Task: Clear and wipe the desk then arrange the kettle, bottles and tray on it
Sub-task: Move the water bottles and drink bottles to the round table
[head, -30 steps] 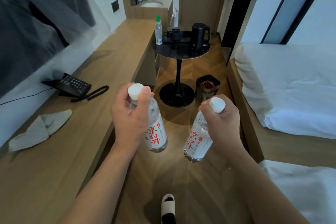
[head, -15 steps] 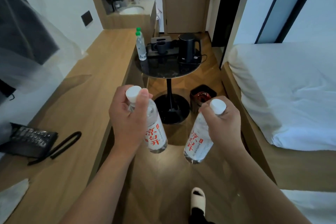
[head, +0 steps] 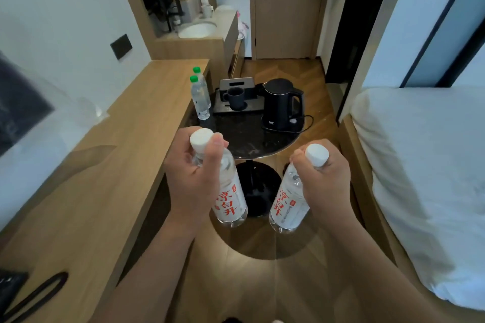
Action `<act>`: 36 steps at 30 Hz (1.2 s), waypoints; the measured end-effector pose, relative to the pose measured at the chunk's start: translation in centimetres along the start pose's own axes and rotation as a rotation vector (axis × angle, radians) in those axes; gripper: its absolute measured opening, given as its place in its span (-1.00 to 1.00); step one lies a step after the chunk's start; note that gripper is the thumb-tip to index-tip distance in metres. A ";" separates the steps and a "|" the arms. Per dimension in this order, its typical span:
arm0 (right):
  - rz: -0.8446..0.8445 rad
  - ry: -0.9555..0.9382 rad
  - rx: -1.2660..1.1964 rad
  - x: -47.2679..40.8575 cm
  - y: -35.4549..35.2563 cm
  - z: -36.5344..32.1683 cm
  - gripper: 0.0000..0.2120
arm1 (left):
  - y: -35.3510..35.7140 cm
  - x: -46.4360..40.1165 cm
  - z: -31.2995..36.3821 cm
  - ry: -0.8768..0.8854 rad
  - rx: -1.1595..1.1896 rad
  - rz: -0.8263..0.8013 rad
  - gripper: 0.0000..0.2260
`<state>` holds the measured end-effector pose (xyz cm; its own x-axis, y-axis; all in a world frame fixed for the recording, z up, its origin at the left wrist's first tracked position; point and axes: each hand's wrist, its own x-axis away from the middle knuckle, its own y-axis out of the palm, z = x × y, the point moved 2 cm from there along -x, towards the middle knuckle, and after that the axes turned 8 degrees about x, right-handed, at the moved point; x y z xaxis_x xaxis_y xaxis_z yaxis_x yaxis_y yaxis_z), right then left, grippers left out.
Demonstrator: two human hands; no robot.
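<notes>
The left hand [head: 193,176] gripped one white-capped bottle [head: 231,191] at the neck; the right hand [head: 324,183] gripped a second bottle [head: 287,202] likewise — both carried in the air just short of the round black table [head: 244,136]. Full, smooth plastic, they probably handled heavy and slippery; the shoulder below the cap gave the surest hold. The kettle [head: 282,103], tray [head: 236,107] and two green-capped bottles [head: 200,98] stood on that table. The wooden desk [head: 126,155] ran along the left wall, a bed [head: 420,165] to the right.
</notes>
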<state>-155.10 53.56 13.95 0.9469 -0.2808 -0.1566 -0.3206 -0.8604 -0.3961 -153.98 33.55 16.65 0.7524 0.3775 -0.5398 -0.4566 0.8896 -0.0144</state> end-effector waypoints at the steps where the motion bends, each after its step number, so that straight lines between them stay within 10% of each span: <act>1: -0.006 -0.002 -0.002 -1.4 0.3 0.1 -0.89 | 0.7 -0.9 -0.8 -0.018 0.014 -0.002 -0.66; 25: -0.230 0.080 -0.032 -34.2 21.5 3.0 -0.89 | 10.7 -26.9 -24.9 -0.199 -0.043 -0.081 -0.48; 36: -0.511 0.058 -0.051 -46.1 34.1 9.0 -0.88 | 10.6 -30.4 -33.2 -0.433 -0.232 -0.179 -0.75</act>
<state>-209.86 40.98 -0.53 0.9826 0.1588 0.0963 0.1833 -0.9133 -0.3636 -197.49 22.97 4.99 0.9333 0.3401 -0.1149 -0.3590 0.8881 -0.2871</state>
